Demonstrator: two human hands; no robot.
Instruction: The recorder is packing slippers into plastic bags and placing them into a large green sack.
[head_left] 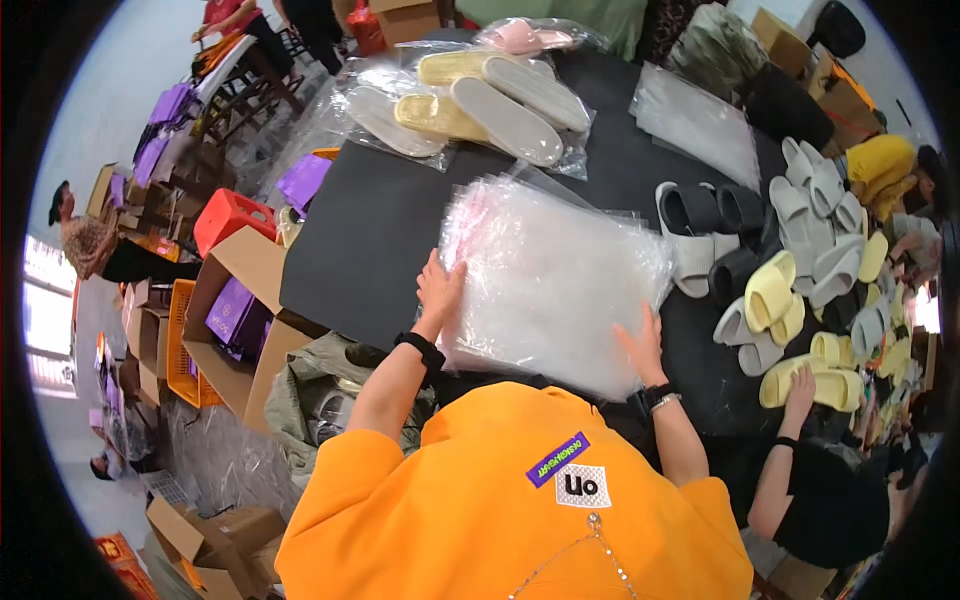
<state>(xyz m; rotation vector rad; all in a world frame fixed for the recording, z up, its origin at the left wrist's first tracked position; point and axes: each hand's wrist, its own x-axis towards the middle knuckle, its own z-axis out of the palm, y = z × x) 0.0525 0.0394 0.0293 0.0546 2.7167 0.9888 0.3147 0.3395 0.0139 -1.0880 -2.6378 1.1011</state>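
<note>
We note the stack of clear plastic bags [555,280] lying flat mid-tabletop [370,230], long axis running 11 to 5 o'clock. Left hand [438,290] and right hand [640,345] press open-palmed on its edges, grips released. Bagged slippers [480,100] lie at 12 o'clock, loose slippers [790,270] at 3 o'clock

Both my hands out flat, arms reaching toward twelve o'clock.
My left hand [438,290] lies palm down at about eleven, fingers together and stretched; my right hand [640,345] lies flat at one, fingers spread. Bare forearms, a dark band on each wrist.
</note>
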